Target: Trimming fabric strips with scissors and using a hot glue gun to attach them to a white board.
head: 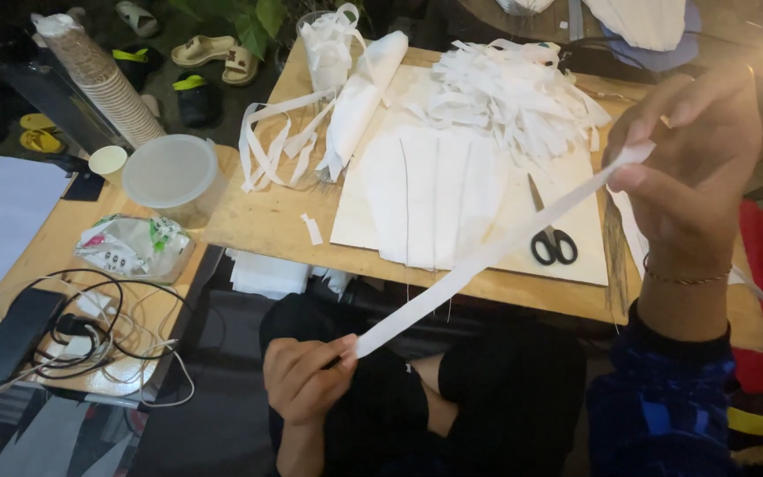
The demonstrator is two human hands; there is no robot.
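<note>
A long white fabric strip is stretched taut between my two hands over my lap. My left hand pinches its lower end near my knees. My right hand holds the upper end, raised above the low wooden table's right side. Under the strip, cut white cloth panels lie flat on a light board. Black-handled scissors rest on that board, just below my right hand. A heap of cut white strips sits at the board's far side.
A rolled white cloth and loose strips lie at the table's left. A lidded plastic tub, stacked paper cups, a crumpled wrapper and tangled cables fill the left side. Sandals lie on the floor beyond.
</note>
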